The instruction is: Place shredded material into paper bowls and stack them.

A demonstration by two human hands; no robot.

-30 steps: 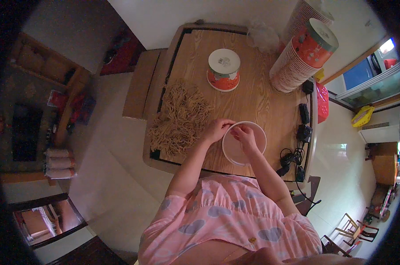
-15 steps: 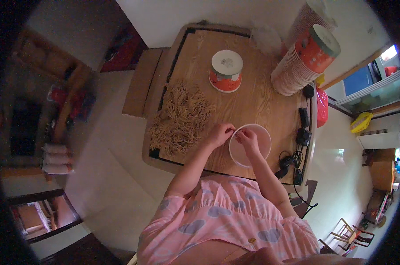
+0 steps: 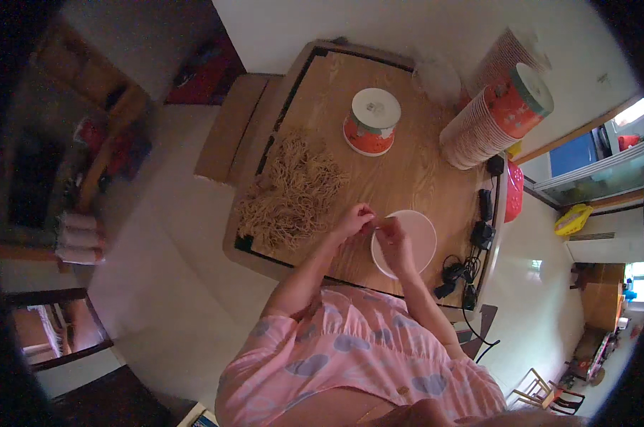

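Observation:
Just left of a white-lined paper tub (image 3: pixel 423 245), my left hand (image 3: pixel 354 220) is closed in a pinch, its fingertips almost meeting those of my right hand. My right hand (image 3: pixel 393 242) reaches over the tub's left rim, fingers also pinched together. Whatever lies between the fingertips is too small to make out. Beside my left forearm spreads a tangled heap of tan dried noodle-like strands (image 3: pixel 290 196). Farther back, a red and green paper tub (image 3: pixel 370 132) stands upside down on the wooden table (image 3: pixel 400 174).
Tall nested stacks of paper tubs (image 3: pixel 482 128) lean at the back right, near a clear plastic bag (image 3: pixel 435 78). Black adapters and cables (image 3: pixel 467 267) lie along the right table edge. A cardboard box (image 3: pixel 233 132) sits beyond the left edge.
My right hand has drawn slightly down and left, from inside the tub toward its rim. My left hand stays close by, still pinched. The whole view has shifted a little.

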